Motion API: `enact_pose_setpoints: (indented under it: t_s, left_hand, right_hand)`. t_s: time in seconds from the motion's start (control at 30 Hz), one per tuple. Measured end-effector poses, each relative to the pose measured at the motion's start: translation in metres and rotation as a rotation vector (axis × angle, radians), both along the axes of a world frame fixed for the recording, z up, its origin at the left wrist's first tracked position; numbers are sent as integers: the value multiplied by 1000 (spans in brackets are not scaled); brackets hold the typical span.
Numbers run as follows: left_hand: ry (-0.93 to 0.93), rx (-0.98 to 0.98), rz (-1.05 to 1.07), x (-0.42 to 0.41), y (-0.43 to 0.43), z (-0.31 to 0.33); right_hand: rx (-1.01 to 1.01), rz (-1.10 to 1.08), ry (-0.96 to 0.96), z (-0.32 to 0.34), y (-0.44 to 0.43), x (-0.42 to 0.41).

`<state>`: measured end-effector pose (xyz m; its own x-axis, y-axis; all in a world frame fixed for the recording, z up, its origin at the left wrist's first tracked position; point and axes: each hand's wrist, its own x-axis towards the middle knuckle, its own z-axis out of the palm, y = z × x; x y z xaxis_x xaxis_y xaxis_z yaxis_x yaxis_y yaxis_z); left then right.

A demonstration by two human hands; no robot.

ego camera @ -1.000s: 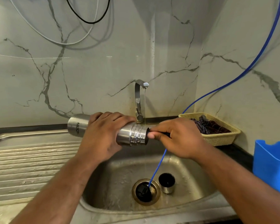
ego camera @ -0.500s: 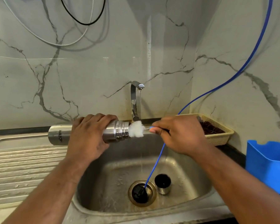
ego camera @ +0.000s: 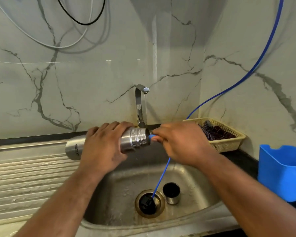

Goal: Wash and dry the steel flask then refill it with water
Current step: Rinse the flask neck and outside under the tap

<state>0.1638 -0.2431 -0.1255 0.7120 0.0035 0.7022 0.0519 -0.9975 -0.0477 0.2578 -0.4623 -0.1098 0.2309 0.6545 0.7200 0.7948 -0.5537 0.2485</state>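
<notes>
Steel flask (ego camera: 135,140) lies sideways under the tap (ego camera: 140,103), left hand (ego camera: 101,148) gripping it. Right hand (ego camera: 179,144) pinches a blue handle (ego camera: 150,136) there; long twisting strokes should scrub best

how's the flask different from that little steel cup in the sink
The flask is long and held on its side in the air, gripped by the left hand; the cup is short and stands upright on the sink floor beside the drain, untouched. The flask's mouth faces sideways toward the right hand, which pinches a blue handle there; the cup's mouth faces up, showing a dark inside. Both are bare steel.
</notes>
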Motion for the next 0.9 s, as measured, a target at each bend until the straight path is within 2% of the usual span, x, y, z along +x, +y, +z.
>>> enact_pose_setpoints:
  t_s: [0.17,0.23,0.33,0.43,0.53,0.67,0.9]
  left_hand:
    - [-6,-102,101,-11,36,3]
    - [-14,-56,101,-10,32,2]
    - [0,24,-13,-4,8,1]
    - [28,-31,-43,0,-2,2]
    - [26,-75,28,-7,21,3]
    - [-75,-122,144,-22,62,11]
    - [-134,-78,110,-20,65,13]
  right_hand:
    - [146,58,16,17,-34,15]
    - [94,29,-10,11,-21,6]
    - [7,15,0,-3,1,-6]
    - [7,14,23,0,0,-5]
    - [60,21,18,8,-15,4]
    - [183,22,85,23,-49,18]
    - [181,0,185,35,-63,12]
